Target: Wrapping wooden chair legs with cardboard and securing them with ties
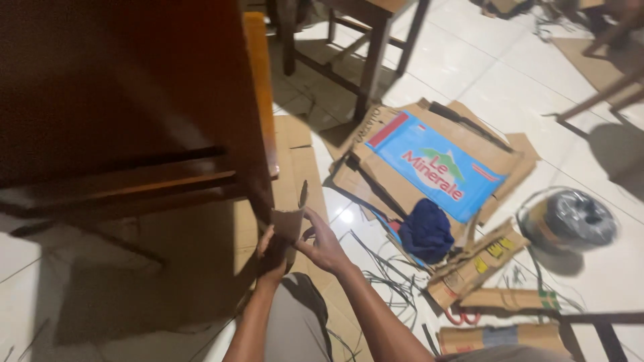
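Both my hands hold a piece of brown cardboard [290,224] against the foot of a dark wooden furniture leg [258,134]. My left hand [270,253] grips the cardboard from below on its left side. My right hand [323,245] presses the cardboard from the right, fingers bent around its edge. The cardboard wraps part way around the leg. My knee in grey trousers [295,315] shows below the hands.
Flattened cardboard boxes [436,167] with a blue printed panel lie on the white tiled floor to the right, a dark blue cloth [426,230] on them. A roll of grey strapping [580,218], cardboard rolls [510,298], red-handled scissors [463,315] and thin dark strips lie nearby. Other furniture legs [372,60] stand behind.
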